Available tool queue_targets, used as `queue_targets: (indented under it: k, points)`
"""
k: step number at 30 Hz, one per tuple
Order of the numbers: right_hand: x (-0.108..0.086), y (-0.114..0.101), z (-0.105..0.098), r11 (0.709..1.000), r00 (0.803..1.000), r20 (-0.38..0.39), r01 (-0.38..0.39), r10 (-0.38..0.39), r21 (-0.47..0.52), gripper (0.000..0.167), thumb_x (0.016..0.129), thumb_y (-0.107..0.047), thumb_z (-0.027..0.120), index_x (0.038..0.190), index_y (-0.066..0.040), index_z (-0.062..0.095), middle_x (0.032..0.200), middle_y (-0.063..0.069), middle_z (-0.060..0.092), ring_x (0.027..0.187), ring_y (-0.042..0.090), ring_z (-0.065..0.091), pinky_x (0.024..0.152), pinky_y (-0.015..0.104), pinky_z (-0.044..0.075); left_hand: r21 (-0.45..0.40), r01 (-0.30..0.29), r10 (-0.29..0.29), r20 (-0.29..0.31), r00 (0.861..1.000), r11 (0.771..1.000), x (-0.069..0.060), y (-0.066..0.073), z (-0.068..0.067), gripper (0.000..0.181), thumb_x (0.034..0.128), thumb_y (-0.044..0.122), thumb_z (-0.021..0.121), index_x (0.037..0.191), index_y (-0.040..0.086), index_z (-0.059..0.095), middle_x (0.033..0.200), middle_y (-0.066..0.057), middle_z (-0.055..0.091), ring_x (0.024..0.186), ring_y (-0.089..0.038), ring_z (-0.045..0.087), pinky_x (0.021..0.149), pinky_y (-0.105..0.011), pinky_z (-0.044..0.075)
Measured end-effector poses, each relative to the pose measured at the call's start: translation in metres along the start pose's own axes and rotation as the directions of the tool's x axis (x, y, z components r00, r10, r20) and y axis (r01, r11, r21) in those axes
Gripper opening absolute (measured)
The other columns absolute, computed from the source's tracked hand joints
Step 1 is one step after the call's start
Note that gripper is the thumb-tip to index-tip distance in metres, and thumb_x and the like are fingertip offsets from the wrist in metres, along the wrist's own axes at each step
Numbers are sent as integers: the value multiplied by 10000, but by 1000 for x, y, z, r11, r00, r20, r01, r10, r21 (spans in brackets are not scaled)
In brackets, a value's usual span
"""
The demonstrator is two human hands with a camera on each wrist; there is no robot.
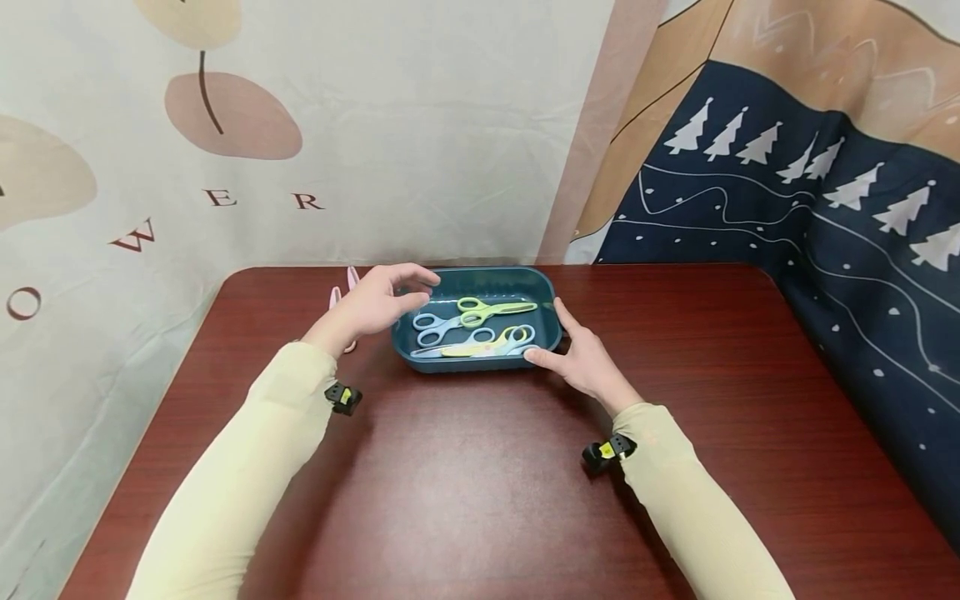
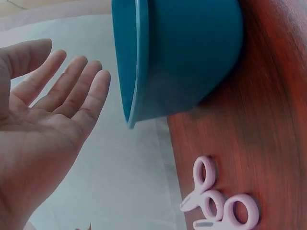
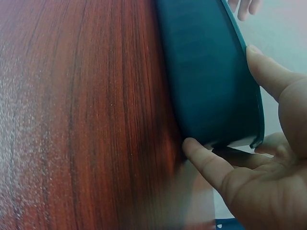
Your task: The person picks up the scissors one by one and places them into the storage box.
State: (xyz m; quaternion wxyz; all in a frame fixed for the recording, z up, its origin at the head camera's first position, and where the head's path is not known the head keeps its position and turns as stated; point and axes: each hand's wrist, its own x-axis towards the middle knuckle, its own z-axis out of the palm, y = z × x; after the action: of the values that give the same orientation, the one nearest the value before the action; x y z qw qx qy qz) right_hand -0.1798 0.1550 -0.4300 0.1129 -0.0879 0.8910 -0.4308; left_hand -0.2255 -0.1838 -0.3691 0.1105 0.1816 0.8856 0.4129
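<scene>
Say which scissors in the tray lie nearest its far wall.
The lime-green pair, blades pointing right; the blue pairs and yellow pair lie closer to the near wall.

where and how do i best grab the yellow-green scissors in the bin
Pinch the yellow-green scissors by their handle loops, probably from above with the left hand: the loops face left, toward that hand, while the blades point right. The raised walls of the bin would likely hinder a low sideways approach.
</scene>
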Motion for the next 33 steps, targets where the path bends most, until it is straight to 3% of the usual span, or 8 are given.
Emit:
queue_targets:
  k: [6,10,15,21,28,33]
  points:
    - [0,0,0,1000,1000,0,5,-5,-1,1043,922,-397,784,1671,-127,111,1670,191,291,1491,365,356,1180,562,355,-19,12,-13,-48,999,1000,-10,-6,-7,353,1034,145,610,1383,94,630,1379,-174,639,1278,-319,594,1057,-506,477]
    - [0,0,1,1000,1000,-1,9,-9,0,1042,923,-396,783,1671,-122,112,1670,193,290,1485,365,364,1176,558,362,-38,58,-60,-70,996,998,-17,-11,-12,364,1033,165,613,1394,123,628,1397,-157,632,1246,-297,606,958,-446,531]
    - [0,0,1,1000,1000,-2,7,-7,1,1038,924,-393,782,1670,-120,114,1676,188,279,1484,362,366,1175,553,366,-79,75,-82,-101,991,994,-23,-19,-16,374,1020,121,606,1391,78,625,1384,-175,640,1101,-270,664,833,-313,571]
    - [0,0,1,1000,1000,-1,-1,1,0,1038,925,-402,779,1671,-121,113,1677,189,275,1494,365,352,1180,557,357,-76,99,-111,-163,980,992,-29,-29,-22,366,1011,108,614,1370,42,634,1326,-194,667,881,-185,679,667,-212,507]
    - [-1,-1,1,1000,1000,-7,-7,7,-11,1036,928,-409,772,1670,-116,111,1678,190,272,1506,372,335,1178,561,358,-35,123,-128,-261,957,992,-37,-46,-28,328,1020,84,603,1335,8,649,1308,-227,665,1129,-292,623,845,-222,450]
    - [-2,-1,2,1000,1000,-10,-5,5,-15,1032,930,-405,770,1667,-102,113,1682,182,263,1515,371,324,1184,557,350,-30,155,-157,-305,939,987,-45,-60,-32,333,1021,93,608,1337,-1,648,1343,-218,651,1121,-269,593,812,-187,436]
